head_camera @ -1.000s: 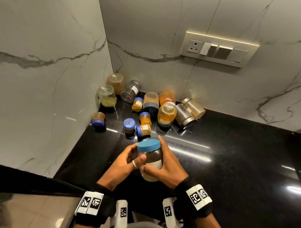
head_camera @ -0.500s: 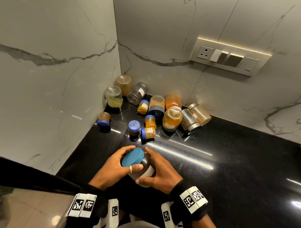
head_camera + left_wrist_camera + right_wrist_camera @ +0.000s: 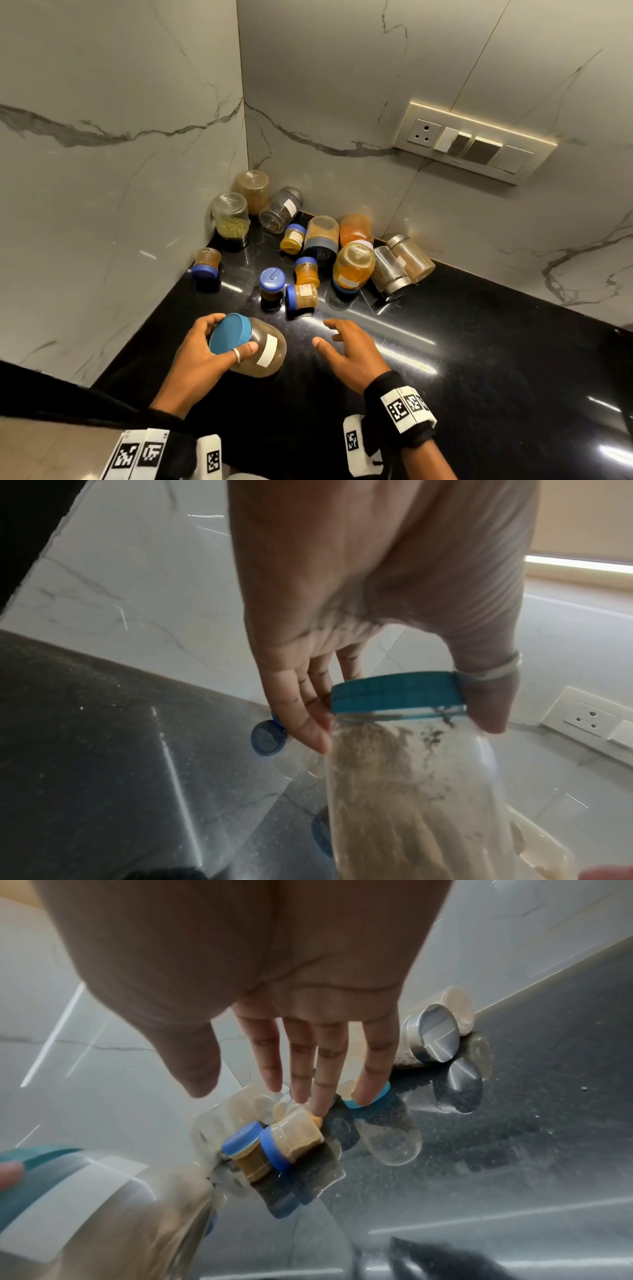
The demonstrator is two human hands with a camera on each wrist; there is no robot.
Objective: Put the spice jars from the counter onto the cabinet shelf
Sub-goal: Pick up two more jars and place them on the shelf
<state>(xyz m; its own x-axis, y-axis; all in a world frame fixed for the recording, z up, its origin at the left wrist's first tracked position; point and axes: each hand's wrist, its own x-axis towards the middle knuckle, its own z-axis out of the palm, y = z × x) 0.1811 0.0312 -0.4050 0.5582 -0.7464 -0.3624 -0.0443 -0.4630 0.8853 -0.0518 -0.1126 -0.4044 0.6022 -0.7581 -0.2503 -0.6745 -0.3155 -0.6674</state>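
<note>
— Since a second ago your right hand point(image 3: 352, 356) has let go of the clear plastic jar with the teal screw lid point(image 3: 255, 346); now only your left hand point(image 3: 202, 359) holds it, tilted, fingers and thumb curled round the lid.

— And my right?

— Spread, fingers straight, holding nothing, hovering over the glossy black stone counter point(image 3: 479, 359).

— What's the surface like?

— It mirrors streaks of light. White grey-veined marble walls point(image 3: 120, 171) meet in a corner, where the other spice jars point(image 3: 352, 270) cluster, some standing on their lids, some lying down. You have a cream socket-and-switch plate point(image 3: 474, 144) on the right-hand wall.
</note>
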